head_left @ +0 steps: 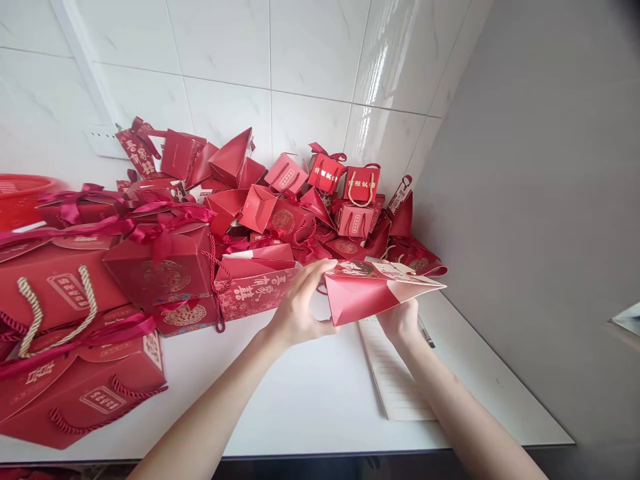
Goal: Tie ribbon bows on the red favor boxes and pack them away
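Above the table I hold a red triangular gift box (367, 297) tipped on its side, its folded pink-red panel facing me and a printed face on top. My left hand (303, 303) grips its left end, thumb below and fingers above. My right hand (400, 320) is closed under the box's right part; its fingers are mostly hidden behind the box. Below the right hand lies a lined notebook (393, 373), with a dark pen (426, 333) beside it. Left of my left hand lies a long red box with gold lettering (257, 290).
A heap of red gift boxes (285, 220) with ribbons and cords lines the tiled wall (225, 47). Large red boxes with rope handles (65, 287) fill the table's left side. A red plastic basin (23, 197) stands far left. A grey wall (525, 200) borders the right.
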`<move>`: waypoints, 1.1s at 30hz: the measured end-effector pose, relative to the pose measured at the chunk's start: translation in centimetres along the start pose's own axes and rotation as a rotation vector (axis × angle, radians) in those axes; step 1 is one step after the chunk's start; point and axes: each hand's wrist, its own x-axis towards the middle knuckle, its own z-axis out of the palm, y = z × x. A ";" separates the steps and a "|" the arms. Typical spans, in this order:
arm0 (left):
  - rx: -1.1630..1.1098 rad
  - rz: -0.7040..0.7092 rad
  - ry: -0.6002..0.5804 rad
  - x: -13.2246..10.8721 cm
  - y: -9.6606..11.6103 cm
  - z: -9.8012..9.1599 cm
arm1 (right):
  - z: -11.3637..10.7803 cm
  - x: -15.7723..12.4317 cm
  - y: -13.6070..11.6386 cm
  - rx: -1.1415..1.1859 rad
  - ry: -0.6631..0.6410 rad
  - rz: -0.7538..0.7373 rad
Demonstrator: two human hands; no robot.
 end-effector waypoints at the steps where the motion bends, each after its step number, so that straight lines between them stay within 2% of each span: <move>1: 0.008 0.014 0.013 0.0 -0.1 -0.1 | 0.1 -0.1 0.0 -0.007 -0.018 0.007; 4: -0.056 -0.072 0.060 0.1 0.1 0.0 | 0.1 -0.2 0.0 0.011 -0.057 0.044; 8: -0.223 -0.250 0.109 0.4 0.5 0.4 | 0.2 -0.2 -0.1 0.040 -0.028 0.079; 16: -0.358 -0.326 0.113 0.3 0.2 0.5 | 0.1 -0.2 -0.2 0.020 -0.039 0.094; 20: -0.578 -0.505 0.129 0.6 0.0 0.4 | -0.1 -0.3 -0.1 -0.011 -0.063 0.081; 28: -0.770 -0.804 0.237 0.9 -1.0 0.2 | 0.5 -1.1 -0.1 -0.046 -0.084 0.146; 33: -0.736 -0.836 0.194 0.7 -1.2 0.4 | 0.5 -1.0 0.1 -0.023 -0.088 0.176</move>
